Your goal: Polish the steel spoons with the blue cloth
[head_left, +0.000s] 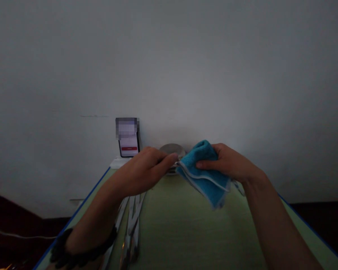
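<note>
My right hand grips a folded blue cloth with a white edge, held above the green table. My left hand pinches the end of a thin metal utensil whose other end is wrapped inside the cloth. The two hands nearly meet over the far middle of the table. A dark beaded bracelet sits on my left wrist.
Several metal utensils lie on the table under my left forearm. A round metal container stands at the far edge behind the hands. A phone leans upright against the white wall. The table has a blue rim.
</note>
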Demonstrator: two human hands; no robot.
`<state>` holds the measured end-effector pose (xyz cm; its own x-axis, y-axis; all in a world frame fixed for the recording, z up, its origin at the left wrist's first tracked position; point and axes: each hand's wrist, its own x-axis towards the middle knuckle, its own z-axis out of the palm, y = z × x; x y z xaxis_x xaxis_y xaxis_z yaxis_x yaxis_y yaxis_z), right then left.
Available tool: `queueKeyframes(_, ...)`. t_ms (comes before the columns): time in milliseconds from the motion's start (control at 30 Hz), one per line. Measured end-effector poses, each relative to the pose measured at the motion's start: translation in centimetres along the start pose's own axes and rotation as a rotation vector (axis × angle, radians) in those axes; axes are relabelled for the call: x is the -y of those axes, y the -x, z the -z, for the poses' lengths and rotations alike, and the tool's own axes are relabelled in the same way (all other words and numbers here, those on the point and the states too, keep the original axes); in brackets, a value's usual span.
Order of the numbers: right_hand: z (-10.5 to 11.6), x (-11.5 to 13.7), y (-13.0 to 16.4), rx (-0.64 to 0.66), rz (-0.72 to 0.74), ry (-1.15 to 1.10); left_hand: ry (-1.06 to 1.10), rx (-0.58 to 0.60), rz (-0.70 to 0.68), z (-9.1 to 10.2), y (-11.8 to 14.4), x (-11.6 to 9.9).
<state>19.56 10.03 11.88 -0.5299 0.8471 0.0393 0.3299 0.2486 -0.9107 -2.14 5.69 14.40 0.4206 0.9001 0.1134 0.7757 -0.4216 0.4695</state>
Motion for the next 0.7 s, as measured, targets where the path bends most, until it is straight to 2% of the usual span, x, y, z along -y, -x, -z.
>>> queueKeyframes(200,-0.4,1.2,0.1,-0.143,0.047,0.243,-0.107,-0.048,-0.038,0.0,-0.2,-0.4)
queueKeyframes(300,-0.9,1.8,0.2,-0.164,0.092,0.359,-0.175,-0.057,-0.071,-0.3,-0.3,-0.6)
queueKeyframes(367,-1.4,2.1,0.2,-0.139,0.148,0.416,-0.209,-0.042,-0.102,-0.6,-0.3,-0.8)
queueKeyframes(533,-2.7,2.7,0.4,0.013,0.282,0.474,-0.244,0.023,-0.195,-1.2,-0.4,-1.2)
queueKeyframes(700,-2.1,2.4,0.3,0.06,0.22,0.406,-0.221,0.026,-0.219,-0.6,-0.4,-0.8)
